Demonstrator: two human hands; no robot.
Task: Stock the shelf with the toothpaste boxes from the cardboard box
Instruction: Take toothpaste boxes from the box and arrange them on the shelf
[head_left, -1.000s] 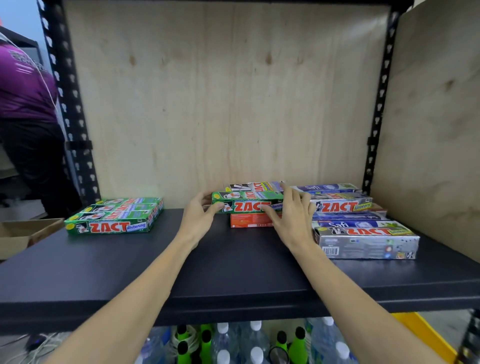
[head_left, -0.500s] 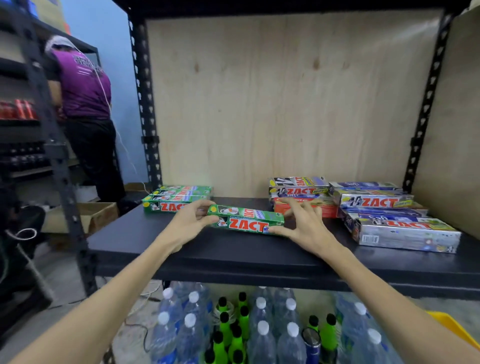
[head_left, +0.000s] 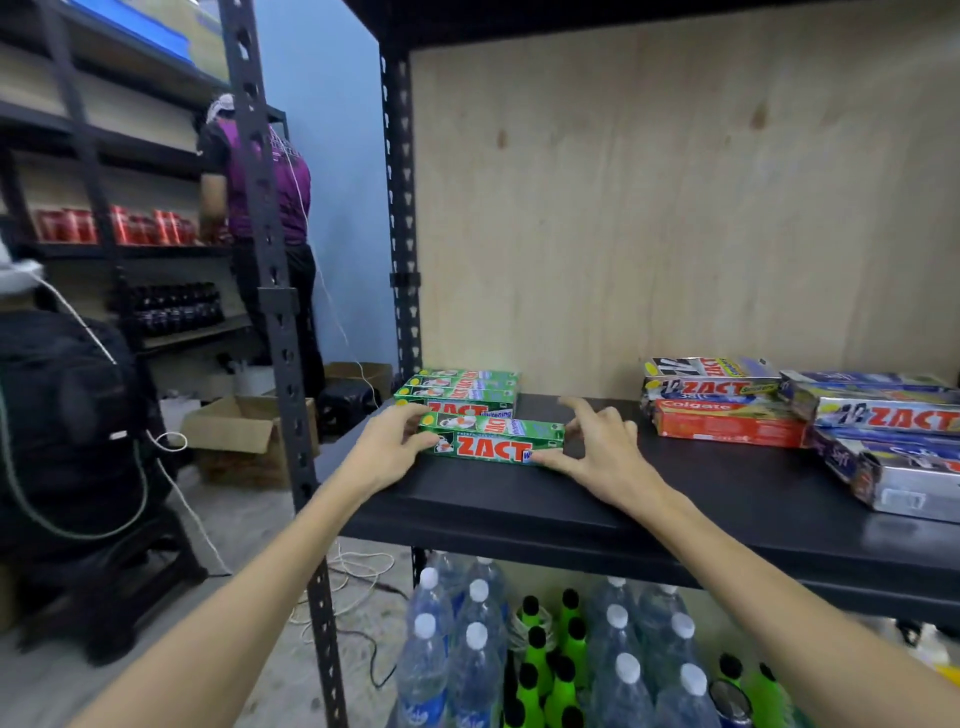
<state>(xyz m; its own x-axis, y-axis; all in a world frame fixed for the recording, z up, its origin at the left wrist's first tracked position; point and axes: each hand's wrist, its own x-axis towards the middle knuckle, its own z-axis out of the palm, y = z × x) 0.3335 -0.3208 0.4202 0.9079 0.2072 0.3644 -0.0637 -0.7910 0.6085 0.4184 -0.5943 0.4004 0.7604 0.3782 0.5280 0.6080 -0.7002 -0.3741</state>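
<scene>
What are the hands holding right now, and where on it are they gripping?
Both hold one green Zact toothpaste box by its ends on the shelf: the left hand at its left end, the right hand at its right.

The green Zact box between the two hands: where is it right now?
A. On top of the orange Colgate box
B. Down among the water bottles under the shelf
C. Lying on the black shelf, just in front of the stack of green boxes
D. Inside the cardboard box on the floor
C: the green Zact box lies on the black shelf in front of the green stack, with the left hand and right hand at its ends.
</scene>
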